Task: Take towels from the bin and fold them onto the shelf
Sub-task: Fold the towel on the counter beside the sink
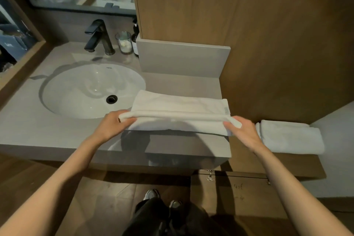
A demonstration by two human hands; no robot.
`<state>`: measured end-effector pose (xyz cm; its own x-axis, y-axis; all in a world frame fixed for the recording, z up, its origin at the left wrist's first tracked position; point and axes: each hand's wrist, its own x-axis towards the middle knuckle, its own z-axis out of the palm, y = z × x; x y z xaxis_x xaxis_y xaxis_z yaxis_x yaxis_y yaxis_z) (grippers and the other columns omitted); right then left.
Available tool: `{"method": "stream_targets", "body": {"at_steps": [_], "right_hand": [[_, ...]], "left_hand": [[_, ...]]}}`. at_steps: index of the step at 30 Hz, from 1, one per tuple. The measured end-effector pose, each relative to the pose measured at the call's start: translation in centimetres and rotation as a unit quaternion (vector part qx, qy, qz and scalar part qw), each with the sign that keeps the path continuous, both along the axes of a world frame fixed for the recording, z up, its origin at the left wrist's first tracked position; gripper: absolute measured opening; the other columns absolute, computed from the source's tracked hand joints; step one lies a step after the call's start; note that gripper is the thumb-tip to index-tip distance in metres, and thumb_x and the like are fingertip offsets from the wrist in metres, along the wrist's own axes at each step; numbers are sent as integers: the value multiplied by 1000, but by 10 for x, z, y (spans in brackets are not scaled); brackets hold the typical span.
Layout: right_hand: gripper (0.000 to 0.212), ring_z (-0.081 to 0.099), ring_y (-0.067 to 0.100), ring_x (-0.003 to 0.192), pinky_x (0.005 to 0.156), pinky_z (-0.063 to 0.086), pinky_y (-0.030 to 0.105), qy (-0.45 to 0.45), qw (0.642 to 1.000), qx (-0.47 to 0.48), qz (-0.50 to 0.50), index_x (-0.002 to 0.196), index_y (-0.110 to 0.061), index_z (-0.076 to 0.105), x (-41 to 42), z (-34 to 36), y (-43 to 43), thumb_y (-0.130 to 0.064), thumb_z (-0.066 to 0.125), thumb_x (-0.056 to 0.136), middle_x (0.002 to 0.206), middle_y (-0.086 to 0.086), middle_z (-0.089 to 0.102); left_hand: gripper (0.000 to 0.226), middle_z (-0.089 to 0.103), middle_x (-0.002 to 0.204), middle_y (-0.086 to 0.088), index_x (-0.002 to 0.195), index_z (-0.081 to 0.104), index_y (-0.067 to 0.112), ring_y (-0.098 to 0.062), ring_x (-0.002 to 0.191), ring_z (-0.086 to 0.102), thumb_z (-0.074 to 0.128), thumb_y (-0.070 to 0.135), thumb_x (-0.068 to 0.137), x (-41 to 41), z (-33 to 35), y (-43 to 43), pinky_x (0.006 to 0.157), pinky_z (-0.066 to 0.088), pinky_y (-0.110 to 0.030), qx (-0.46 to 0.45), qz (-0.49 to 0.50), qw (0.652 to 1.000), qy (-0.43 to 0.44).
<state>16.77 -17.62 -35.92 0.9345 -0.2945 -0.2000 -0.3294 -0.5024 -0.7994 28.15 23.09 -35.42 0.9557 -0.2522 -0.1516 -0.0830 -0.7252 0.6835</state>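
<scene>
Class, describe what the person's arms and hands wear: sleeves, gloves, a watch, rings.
No sleeve shows on the left forearm or right forearm; both are uncovered to the frame edge. The left hand and right hand wear no gloves, and no watch, bracelet or ring is visible.

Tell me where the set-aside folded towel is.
In the head view, the folded towel lies at the right on the wooden shelf, just beyond the right hand.
</scene>
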Motion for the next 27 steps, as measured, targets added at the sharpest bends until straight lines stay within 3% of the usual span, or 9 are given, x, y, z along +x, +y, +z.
{"method": "stream_targets", "body": {"at_steps": [3,5,9,12,14,18,22,27], "right_hand": [[22,59,6,90,67,45,17,-36,992,60,-104,107,-20,59,15,0,1,-30,68,89,93,-14,60],[25,60,10,97,75,51,24,-55,986,69,-141,111,-19,59,25,-5,2,-32,66,90,97,-12,62],[32,56,17,108,93,50,40,-47,981,69,-175,119,-20,52,45,-13,9,-41,56,95,113,-3,60],[29,56,20,107,90,50,41,-36,984,34,-172,117,-22,47,57,-16,12,-44,48,98,114,0,58],[30,58,24,104,87,52,46,-14,986,-10,-165,116,-21,45,65,-20,11,-46,44,99,112,3,60],[22,61,31,84,69,51,46,39,982,-114,-144,104,-21,37,76,-29,9,-43,38,101,81,4,58],[22,57,30,75,58,45,38,69,968,-199,-134,100,-20,33,81,-34,12,-42,33,103,82,7,59],[31,54,27,74,64,47,38,94,952,-241,-162,109,-15,39,86,-42,11,-45,35,102,88,9,61]], "left_hand": [[32,57,68,-6,74,59,10,-20,62,50,66,37,88,18,-8,-9,58,39,-31,-30,109,993,16],[41,60,77,-13,85,62,2,-26,71,53,63,42,89,30,-13,-18,64,43,-34,-49,151,987,17],[34,57,88,-10,96,58,7,-29,85,52,54,41,95,45,-20,-38,76,40,-36,-78,189,979,16],[46,59,118,-11,127,51,11,-32,106,54,44,47,98,57,-25,-44,92,41,-41,-57,174,983,29],[49,58,125,-18,132,46,15,-38,113,54,39,49,99,68,-29,-47,95,40,-46,-10,171,985,36],[39,64,101,-20,108,47,14,-40,93,58,32,48,99,78,-34,-55,78,43,-44,69,149,986,11],[38,65,93,-18,99,44,14,-38,85,59,31,50,100,83,-45,-55,70,41,-39,109,136,985,-4],[39,63,89,-17,102,46,14,-41,83,59,29,49,101,82,-49,-60,67,39,-38,116,144,982,-39]]}}
